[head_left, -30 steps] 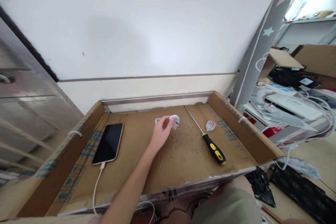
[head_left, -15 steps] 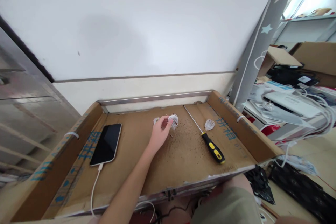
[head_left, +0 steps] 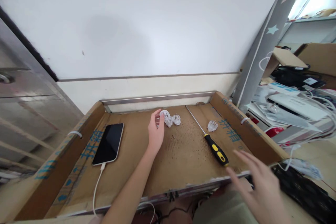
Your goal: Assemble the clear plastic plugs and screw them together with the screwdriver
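My left hand is over the middle of the cardboard, its thumb and fingers closed on a clear plastic plug with a round white face. Part of that plug is hidden by the fingers. Just right of it lies another clear plug with its metal pins up. A further clear plug rests to the right, beyond the screwdriver, which has a black and yellow handle and a long thin shaft. My right hand, smeared a little by motion, hovers at the front right near the handle's end, fingers apart and holding nothing.
A phone with a white cable lies on the left. Raised cardboard sides bound the work surface. Small dark specks dot its middle. At far right are piled boxes, packets and cables.
My left hand has shifted left and turned with the plug, and another plug now shows to its right. My right hand has come into view at the lower right.
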The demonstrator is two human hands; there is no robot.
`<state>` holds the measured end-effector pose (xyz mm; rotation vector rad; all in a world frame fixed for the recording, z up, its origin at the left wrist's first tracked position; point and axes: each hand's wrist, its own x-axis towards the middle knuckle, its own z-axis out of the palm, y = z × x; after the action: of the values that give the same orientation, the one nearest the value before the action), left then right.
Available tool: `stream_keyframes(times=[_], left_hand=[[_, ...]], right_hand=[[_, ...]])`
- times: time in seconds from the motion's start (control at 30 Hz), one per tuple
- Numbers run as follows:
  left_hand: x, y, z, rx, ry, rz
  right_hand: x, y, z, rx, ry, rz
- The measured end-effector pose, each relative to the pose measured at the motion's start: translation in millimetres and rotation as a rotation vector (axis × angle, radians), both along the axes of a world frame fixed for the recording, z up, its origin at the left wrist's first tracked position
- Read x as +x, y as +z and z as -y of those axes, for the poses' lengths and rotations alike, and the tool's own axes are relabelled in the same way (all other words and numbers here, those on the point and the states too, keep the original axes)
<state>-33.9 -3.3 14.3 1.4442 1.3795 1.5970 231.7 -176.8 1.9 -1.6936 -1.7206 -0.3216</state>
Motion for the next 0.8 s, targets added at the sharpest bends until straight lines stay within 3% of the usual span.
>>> stream_keyframes(times=[0.1, 0.17, 0.3, 0.43, 0.53, 0.67, 0.73, 0.8], left_hand=[[0, -1.1, -1, -0.001, 0.005, 0.021], [-1, -1.6, -1, 0.007, 0.007, 0.017], [-1, 0.1, 0, 0.023, 0.028, 0.005], [0, 3.6, 2, 0.013, 0.025, -0.002], [1, 4.5, 4, 0.001, 0.006, -0.043], [0, 2.6, 3, 0.031, 0.0, -0.061], [-2, 1.4, 2, 0.032, 0.012, -0.052], [-2, 0.7, 1, 0.031, 0.016, -0.041]], right_hand=[[-6, -34.5, -12, -0.083, 0.011, 0.143], [-7, -41.3, -18, -0.107, 0.029, 0.088], [-6, -16.6, -34, -0.091, 0.083, -0.098], [-22, 6.2, -47, -0.147, 0.108, 0.042], [-48, -0.6, -53, -0.188, 0.189, 0.175], [-68, -18.3, -62, -0.172, 0.199, 0.145], [-63, -15.3, -64, -0.147, 0.189, 0.089], [-48, 1.5, -60, -0.098, 0.183, 0.019]])
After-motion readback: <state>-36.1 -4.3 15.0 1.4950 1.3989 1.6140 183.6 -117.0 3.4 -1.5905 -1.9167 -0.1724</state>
